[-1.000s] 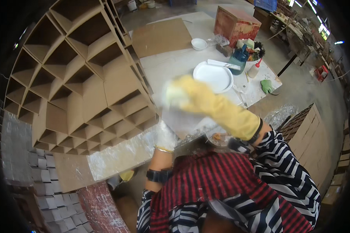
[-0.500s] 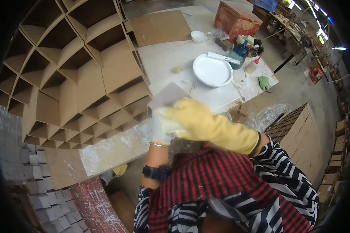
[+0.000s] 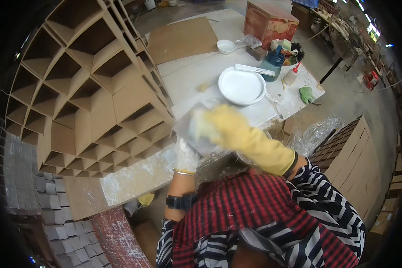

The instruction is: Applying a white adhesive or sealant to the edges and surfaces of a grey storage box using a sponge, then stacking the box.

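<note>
My left hand (image 3: 186,154), in a white knit glove, grips a flat greyish square piece (image 3: 186,121) by its near side, above the table's front edge. My right hand (image 3: 225,125) wears a long yellow rubber glove and is smeared by motion. Its fingers close round a pale, sponge-like pad (image 3: 198,126), which lies over the face of the square piece. The blur hides the pad's exact kind. Beyond my hands stands a round white basin (image 3: 241,85) of white liquid, with a flat white strip (image 3: 254,69) across its far rim.
Stacked cardboard compartment boxes (image 3: 94,102) rise at the left. On the white table (image 3: 183,80) are a small white bowl (image 3: 226,46), a brown board (image 3: 183,39), a red-stained box (image 3: 270,24), a blue-green jug (image 3: 272,64), a red-tipped bottle (image 3: 291,76) and a green cloth (image 3: 306,94).
My right hand has moved up and away from my left glove, carrying the pad across the square piece. My left hand keeps its hold. The view has shifted slightly.
</note>
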`<move>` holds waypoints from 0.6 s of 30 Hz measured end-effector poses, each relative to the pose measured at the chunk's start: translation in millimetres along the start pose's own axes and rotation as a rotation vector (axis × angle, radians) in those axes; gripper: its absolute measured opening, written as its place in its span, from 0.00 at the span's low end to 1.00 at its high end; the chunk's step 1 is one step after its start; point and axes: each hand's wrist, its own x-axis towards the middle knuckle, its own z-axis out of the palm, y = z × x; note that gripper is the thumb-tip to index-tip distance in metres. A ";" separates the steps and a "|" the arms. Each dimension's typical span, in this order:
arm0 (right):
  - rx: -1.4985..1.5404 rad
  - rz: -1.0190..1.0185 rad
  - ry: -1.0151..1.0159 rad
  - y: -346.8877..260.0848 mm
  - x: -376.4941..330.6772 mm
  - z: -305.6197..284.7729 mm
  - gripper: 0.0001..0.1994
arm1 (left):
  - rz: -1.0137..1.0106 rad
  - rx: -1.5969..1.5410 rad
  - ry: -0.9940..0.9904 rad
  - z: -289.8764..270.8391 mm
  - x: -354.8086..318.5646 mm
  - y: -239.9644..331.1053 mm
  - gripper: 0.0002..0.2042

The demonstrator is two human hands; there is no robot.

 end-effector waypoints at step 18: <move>-0.072 0.668 -0.130 244.0 -36.5 -13.6 0.19 | 0.118 -0.035 0.461 9.4 -15.5 -52.6 0.27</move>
